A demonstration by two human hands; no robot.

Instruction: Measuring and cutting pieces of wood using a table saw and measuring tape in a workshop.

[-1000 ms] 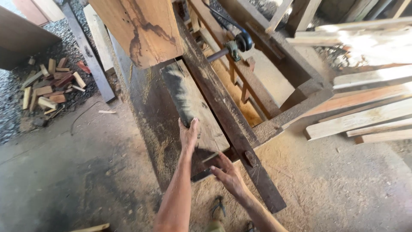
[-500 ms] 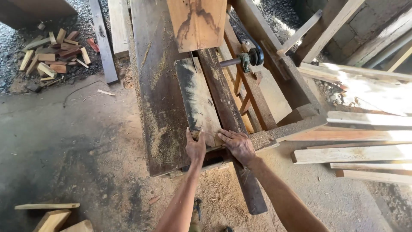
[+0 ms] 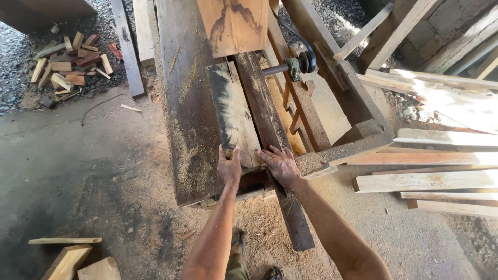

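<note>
A short weathered wooden board (image 3: 232, 111) lies lengthwise on a dark metal machine table (image 3: 184, 103). My left hand (image 3: 230, 167) presses on the board's near end, fingers over its edge. My right hand (image 3: 280, 164) lies flat at the board's near right corner, fingers spread across the dark fence rail (image 3: 270, 135). A larger reddish board (image 3: 234, 23) lies on the table's far end, overlapping the top of the short board.
A shaft with a belt pulley (image 3: 301, 63) sits right of the table inside a sawdust-covered wooden frame (image 3: 358, 140). Pale planks (image 3: 441, 166) are stacked at right. Wood offcuts (image 3: 67, 57) lie at far left, more scraps (image 3: 78, 259) at bottom left.
My view has shifted so the table sits lower and closer. My right hand moved up from the table's near edge onto the board's corner. My left hand stays on the board's near end.
</note>
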